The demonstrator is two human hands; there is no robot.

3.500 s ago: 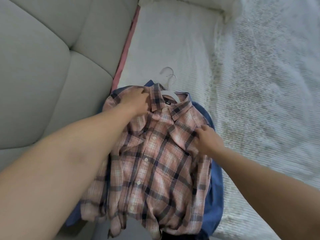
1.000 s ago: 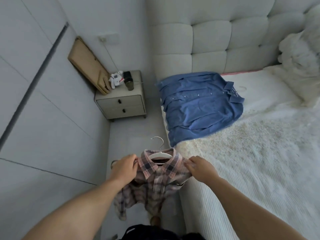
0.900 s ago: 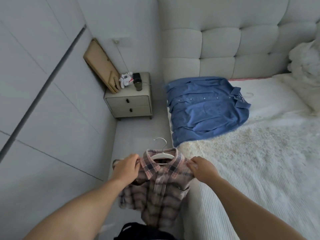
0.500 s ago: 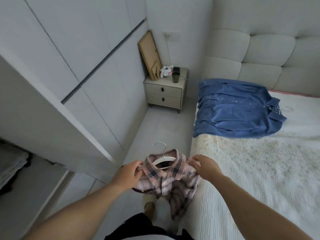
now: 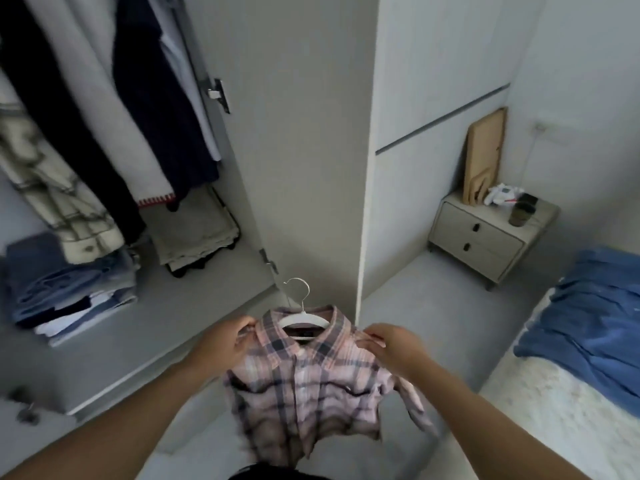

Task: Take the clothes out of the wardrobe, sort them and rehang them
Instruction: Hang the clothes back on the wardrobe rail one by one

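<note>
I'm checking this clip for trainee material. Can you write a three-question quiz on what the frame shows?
1. True or false: the plaid shirt is on a white hanger.
2. Which hands hold the shirt? A) left hand only B) right hand only C) both
3. Fill in: the blue shirt lies on the ____.

Key: 1 true; 2 C, one hand at each shoulder; 3 bed.

bed (image 5: 568, 420) — blue shirt (image 5: 588, 327), wardrobe floor (image 5: 145, 317) — folded clothes (image 5: 69, 289)
</note>
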